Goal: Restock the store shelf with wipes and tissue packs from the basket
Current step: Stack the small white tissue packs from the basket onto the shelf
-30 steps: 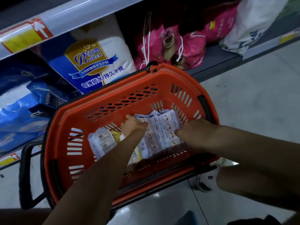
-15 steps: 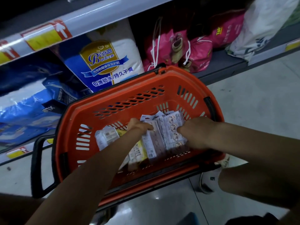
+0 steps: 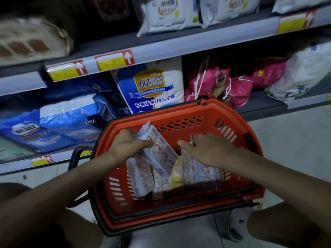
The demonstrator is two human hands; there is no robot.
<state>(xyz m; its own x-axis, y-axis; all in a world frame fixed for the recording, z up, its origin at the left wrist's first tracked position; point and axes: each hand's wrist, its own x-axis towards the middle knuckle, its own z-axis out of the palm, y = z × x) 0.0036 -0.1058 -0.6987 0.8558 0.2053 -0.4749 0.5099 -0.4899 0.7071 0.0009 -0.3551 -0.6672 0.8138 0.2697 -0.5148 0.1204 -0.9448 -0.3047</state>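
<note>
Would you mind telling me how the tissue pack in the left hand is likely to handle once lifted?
The tissue pack is probably light: the left hand holds it by one end alone. It looks fairly stiff, showing no sag though tilted over the basket. Its glossy wrap may be slippery.

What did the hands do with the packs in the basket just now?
The left hand gripped one tissue pack by its top end and lifted it, tilted, above the pile. The right hand let go of the bundle and now spreads its fingers over the other packs. The view also tipped up toward the shelf. The orange basket stayed on the floor with the remaining packs inside.
</note>
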